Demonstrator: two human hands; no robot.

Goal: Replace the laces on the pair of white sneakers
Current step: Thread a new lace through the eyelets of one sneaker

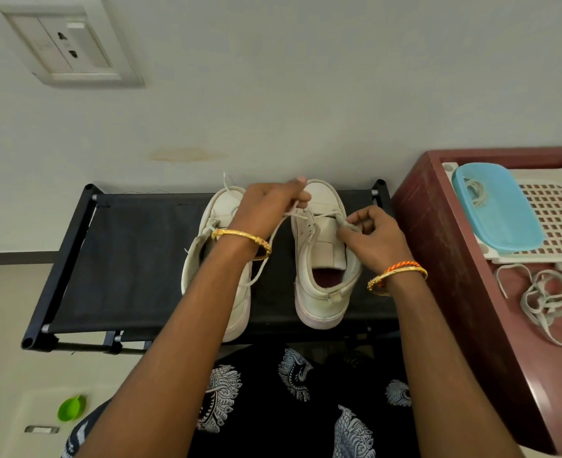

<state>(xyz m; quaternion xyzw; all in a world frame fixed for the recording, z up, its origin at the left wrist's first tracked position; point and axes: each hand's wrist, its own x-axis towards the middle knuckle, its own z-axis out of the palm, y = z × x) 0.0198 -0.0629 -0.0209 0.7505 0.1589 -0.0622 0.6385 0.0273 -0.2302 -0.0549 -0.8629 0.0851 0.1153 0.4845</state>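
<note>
- Right sneaker (322, 259), frame centre: lace (306, 214) only at front eyelets, pinched by left hand (269, 206) and right hand (372, 236).
- Left sneaker (220, 259): lacing unclear.
- Loose laces (544, 302), right edge.

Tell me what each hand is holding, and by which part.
Both hands hold the thin white lace of the right-side white sneaker: left hand pinches one strand near the toe, right hand pinches the other beside the eyelets.

No legible text — none anywhere.

matt white sneakers (322, 259) on black cloth rack (134, 259); glossy blue plastic lid (498, 213).
</note>
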